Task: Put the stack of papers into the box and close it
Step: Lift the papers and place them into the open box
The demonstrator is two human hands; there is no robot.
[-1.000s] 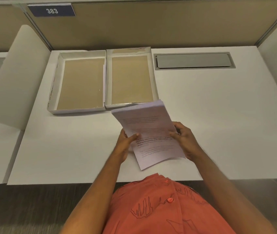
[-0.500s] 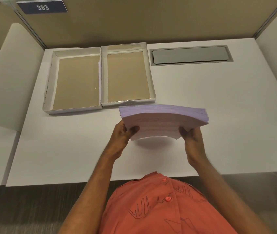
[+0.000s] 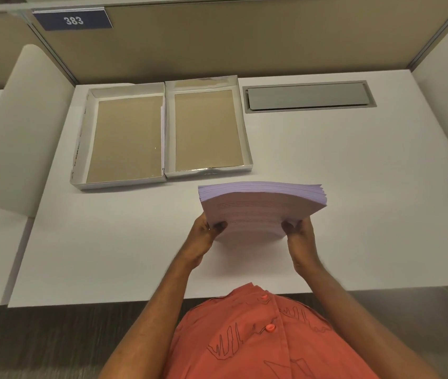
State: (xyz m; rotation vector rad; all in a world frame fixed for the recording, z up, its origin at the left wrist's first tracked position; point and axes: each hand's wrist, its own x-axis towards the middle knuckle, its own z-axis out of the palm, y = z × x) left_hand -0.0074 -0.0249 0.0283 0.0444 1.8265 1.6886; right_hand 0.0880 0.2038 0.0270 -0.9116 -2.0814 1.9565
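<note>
I had the stack of papers (image 3: 262, 207) raised off the bench (image 3: 354, 214), just in front of the two open trays. My left hand (image 3: 203, 236) clamped its near left corner and my right hand (image 3: 300, 236) the near right, each grip shut on the sheets, so the far edge fanned and sagged. I judged the two-sided hold kept the sheets squared for lowering. The box halves lay side by side, touching, the left tray (image 3: 80, 149) and right tray (image 3: 244, 149) both empty and open upward.
</note>
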